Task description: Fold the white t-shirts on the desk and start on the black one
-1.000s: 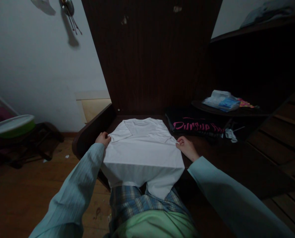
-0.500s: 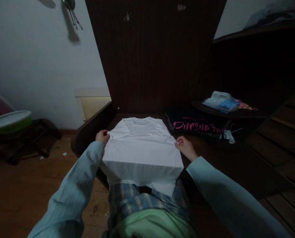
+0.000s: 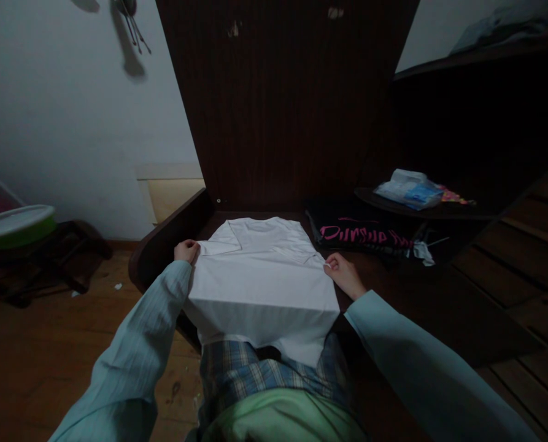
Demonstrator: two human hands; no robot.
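Note:
A white T-shirt (image 3: 264,276) lies spread on the dark wooden surface, its collar at the far side and its lower part hanging over the near edge. My left hand (image 3: 187,251) is closed on the edge of the left sleeve. On the opposite side my right hand (image 3: 345,274) pinches the edge of the right sleeve between thumb and fingers. Creases run across the cloth near the right sleeve. The hem rests close to my plaid trousers (image 3: 241,362).
A folded black cloth (image 3: 361,236) with pink lettering lies to the right. Above it a corner shelf (image 3: 370,197) carries a plastic packet (image 3: 412,189). A raised wooden side (image 3: 163,230) borders the left. A green tub (image 3: 20,227) with a pale lid stands far left.
My left hand has drawn the left sleeve edge slightly outward. The right hand keeps its pinch, and the T-shirt lies almost the same.

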